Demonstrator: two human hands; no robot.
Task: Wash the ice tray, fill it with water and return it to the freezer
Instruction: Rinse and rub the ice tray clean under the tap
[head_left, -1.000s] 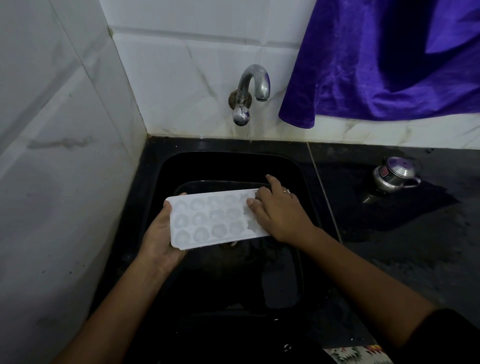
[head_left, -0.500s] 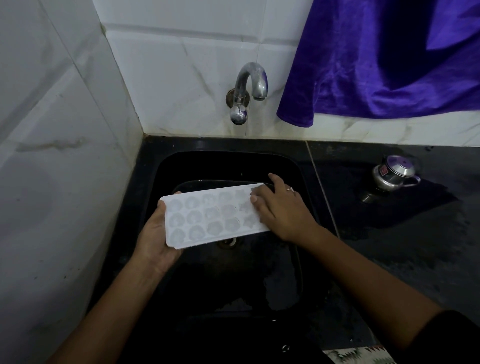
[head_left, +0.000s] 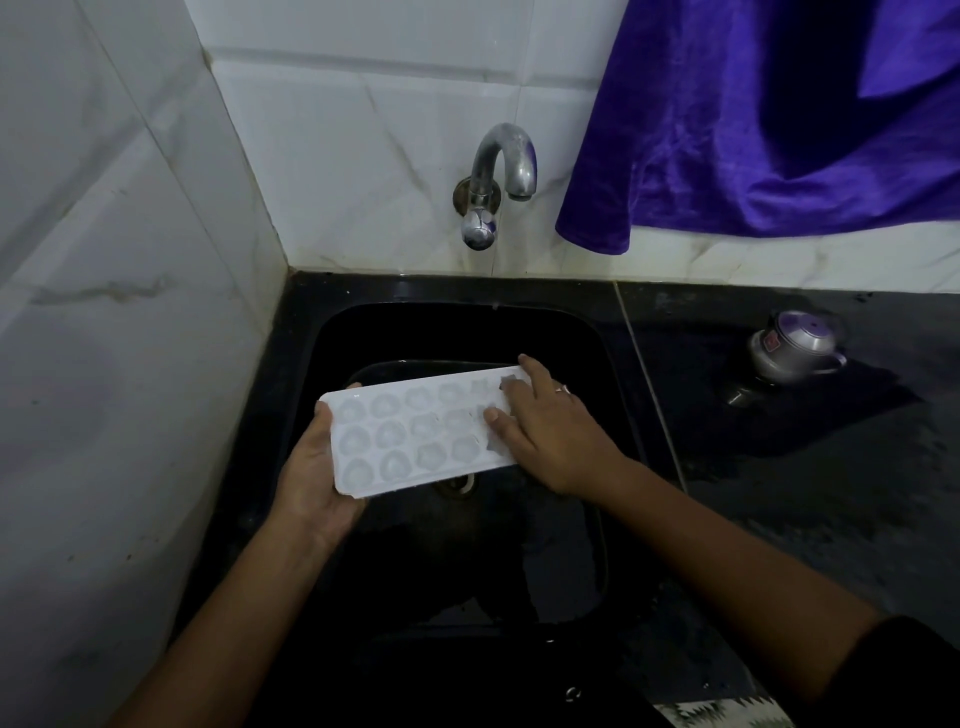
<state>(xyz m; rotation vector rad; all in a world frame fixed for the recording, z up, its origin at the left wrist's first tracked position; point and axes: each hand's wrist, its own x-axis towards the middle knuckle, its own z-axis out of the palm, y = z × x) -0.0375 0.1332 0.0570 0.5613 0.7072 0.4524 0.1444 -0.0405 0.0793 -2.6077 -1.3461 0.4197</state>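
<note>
My left hand (head_left: 317, 483) grips one short end of the white plastic ice tray (head_left: 410, 431), which spans across to my right hand (head_left: 545, 431). That hand's straight fingers press on the far cups and have slid slightly since a moment ago. I judge I'm still rubbing it clean; filling waits.

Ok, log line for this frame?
washing | left hand grips ice tray | right hand presses its cells | over sink
</note>
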